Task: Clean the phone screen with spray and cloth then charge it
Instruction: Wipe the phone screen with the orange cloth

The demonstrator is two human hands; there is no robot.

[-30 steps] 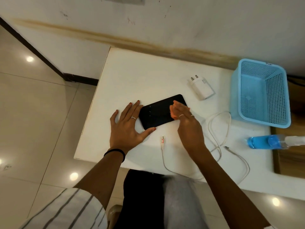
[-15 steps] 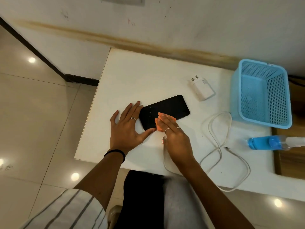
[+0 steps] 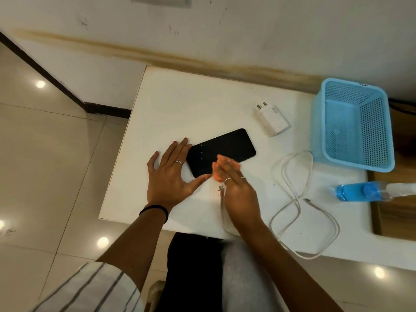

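Observation:
A black phone [image 3: 227,147] lies screen-up and slanted on the white table [image 3: 184,104]. My left hand [image 3: 172,176] lies flat with spread fingers against the phone's left end, thumb along its near corner. My right hand [image 3: 234,188] presses a small orange cloth [image 3: 218,174] with straight fingers onto the phone's near edge; most of the cloth is hidden under the fingers. A white charger plug [image 3: 271,119] lies behind the phone. The white cable [image 3: 292,190] loops to the right, one end by my right wrist. The blue spray bottle [image 3: 360,191] lies on its side at the far right.
A light blue perforated basket [image 3: 353,124] stands at the table's back right, against the wall. A wooden surface [image 3: 400,206] adjoins the table on the right. The table's left edge drops to a tiled floor [image 3: 45,165]. My lap sits below the near edge.
My right hand has drawn the orange cloth across the screen from the phone's right end toward its near left part. The left hand has stayed flat in place.

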